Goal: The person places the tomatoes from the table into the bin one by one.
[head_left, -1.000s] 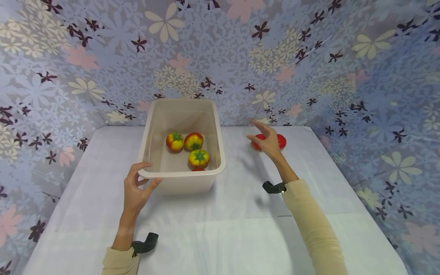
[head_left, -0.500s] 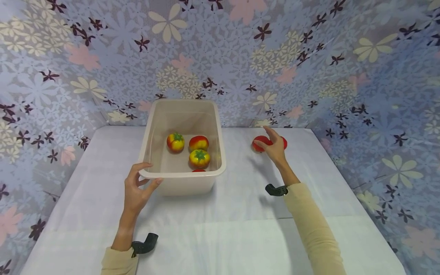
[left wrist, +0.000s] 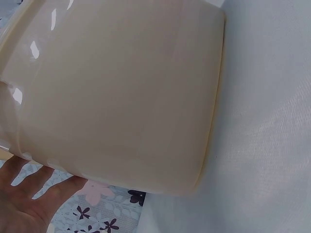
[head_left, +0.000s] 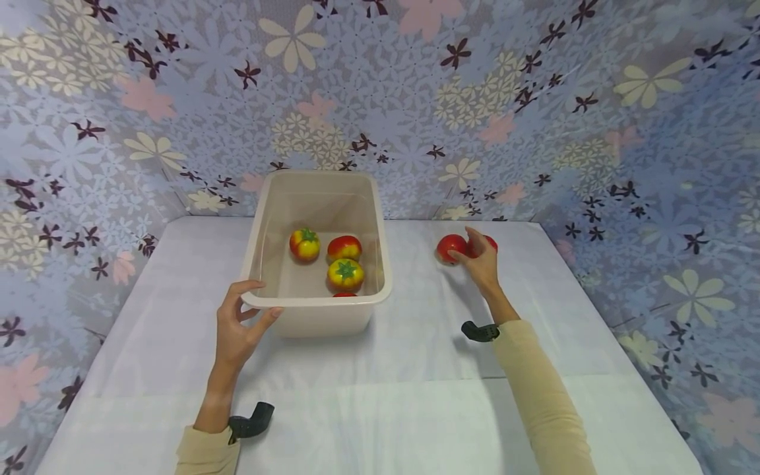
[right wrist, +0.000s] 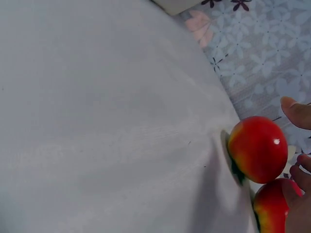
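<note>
My left hand (head_left: 234, 330) grips the near left corner of a beige plastic bin (head_left: 320, 320), thumb at its front and fingers at the rim. In the left wrist view, fingers (left wrist: 36, 194) lie along the bin's edge (left wrist: 121, 97). Several red-yellow tomatoes with green leaf tops, among them one front tomato (head_left: 346, 274), lie inside; the front wall partly hides one. To the right, my right hand (head_left: 483, 267) reaches over a red tomato (right wrist: 272, 204), thumb and fingers spread and partly covering it. Beside it sits another red tomato (head_left: 451, 248).
A white cloth (head_left: 410, 409) covers the table under everything. Flowered fabric (head_left: 410, 99) hangs behind the table and along its sides, close behind the bin and tomatoes. Dark camera mounts (head_left: 252, 421) stick out from both wrists.
My right hand has moved right and down from over the left red tomato to the right one. Inside the bin, one tomato has rolled slightly right. The left hand stays at the rim.
</note>
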A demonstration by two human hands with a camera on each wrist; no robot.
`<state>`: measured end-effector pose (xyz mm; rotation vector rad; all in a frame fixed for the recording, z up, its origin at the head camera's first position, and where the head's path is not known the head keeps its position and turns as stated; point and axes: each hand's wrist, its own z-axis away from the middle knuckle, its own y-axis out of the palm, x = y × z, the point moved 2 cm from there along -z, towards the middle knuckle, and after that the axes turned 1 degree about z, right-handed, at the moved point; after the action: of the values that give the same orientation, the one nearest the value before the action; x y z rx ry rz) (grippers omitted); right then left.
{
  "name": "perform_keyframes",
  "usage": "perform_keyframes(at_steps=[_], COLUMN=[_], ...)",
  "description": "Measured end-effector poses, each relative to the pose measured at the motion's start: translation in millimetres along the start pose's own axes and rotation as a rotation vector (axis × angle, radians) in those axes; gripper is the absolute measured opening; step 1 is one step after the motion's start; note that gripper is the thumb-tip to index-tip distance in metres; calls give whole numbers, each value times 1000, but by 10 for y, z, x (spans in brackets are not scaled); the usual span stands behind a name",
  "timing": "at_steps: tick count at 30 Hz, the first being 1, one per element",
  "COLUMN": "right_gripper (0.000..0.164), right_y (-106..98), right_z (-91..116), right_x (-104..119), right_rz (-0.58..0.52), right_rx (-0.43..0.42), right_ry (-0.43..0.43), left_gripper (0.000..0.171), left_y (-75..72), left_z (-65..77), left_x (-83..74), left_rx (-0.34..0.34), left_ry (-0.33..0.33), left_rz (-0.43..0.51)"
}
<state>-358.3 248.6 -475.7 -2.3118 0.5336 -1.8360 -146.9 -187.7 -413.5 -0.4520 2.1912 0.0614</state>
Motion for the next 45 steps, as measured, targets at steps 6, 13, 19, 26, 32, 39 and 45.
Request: perform_keyframes(at_steps=[6,13,19,26,32,39,45], right_gripper=[68,73,72,80,72,68,68], right_y=[37,85,124,175,186,193,185], right_z=[3,-24,-82,-74,-59,-73,-73], right_x=[-80,-89,-129,-218,-249,-222,-227], right_rz=[-6,78,119,70,32,9,-40], right_rx=[27,33,46,89,26,-4,-27], right_ry=[51,60,25,97,108,156,179], left_gripper=[49,49,49,49,48,49,48], left_y=[-1,2,2,-3,-1,-2,-17], left_z=[12,10,-3,-6,8,-2,2], left_x=[4,18,16,8,10,5,9], left_rx=[0,2,0,-5,-4,-8,-4], left_ry=[-9,6,23,22,15,12,6], left_rz=[8,17,15,5,0,-15,-22])
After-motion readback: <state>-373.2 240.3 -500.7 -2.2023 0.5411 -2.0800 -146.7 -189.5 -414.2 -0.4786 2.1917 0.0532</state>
